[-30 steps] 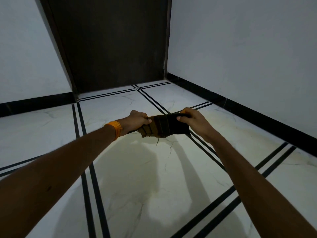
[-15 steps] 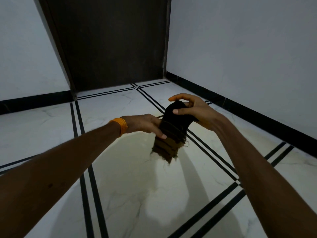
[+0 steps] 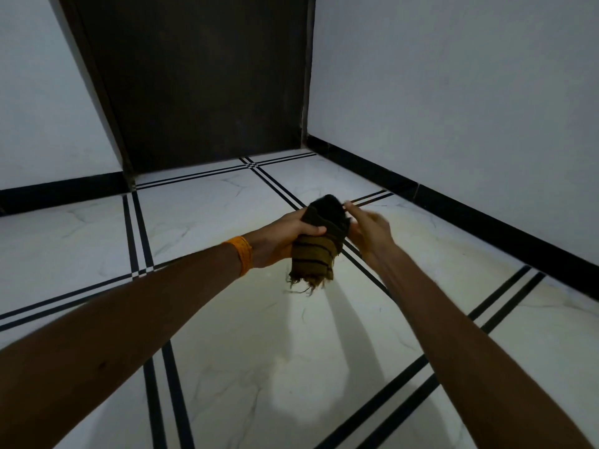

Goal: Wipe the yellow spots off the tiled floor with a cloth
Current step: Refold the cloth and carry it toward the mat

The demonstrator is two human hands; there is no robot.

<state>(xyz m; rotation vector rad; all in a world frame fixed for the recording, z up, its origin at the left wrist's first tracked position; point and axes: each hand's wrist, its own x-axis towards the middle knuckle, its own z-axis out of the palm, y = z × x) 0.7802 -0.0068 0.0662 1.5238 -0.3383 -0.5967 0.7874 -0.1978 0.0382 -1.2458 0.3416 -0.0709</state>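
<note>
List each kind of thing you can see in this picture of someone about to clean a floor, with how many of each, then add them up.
Hands: 2 (left hand, right hand)
Cloth: 1
Orange wristband: 1
Dark door: 1
Total: 5

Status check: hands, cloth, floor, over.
Left hand clamped on cloth, held above the floor. Right hand open, blurred, beside the cloth's top. Faint yellow tint on the tiles; no wiping yet. Nothing in the way.
</note>
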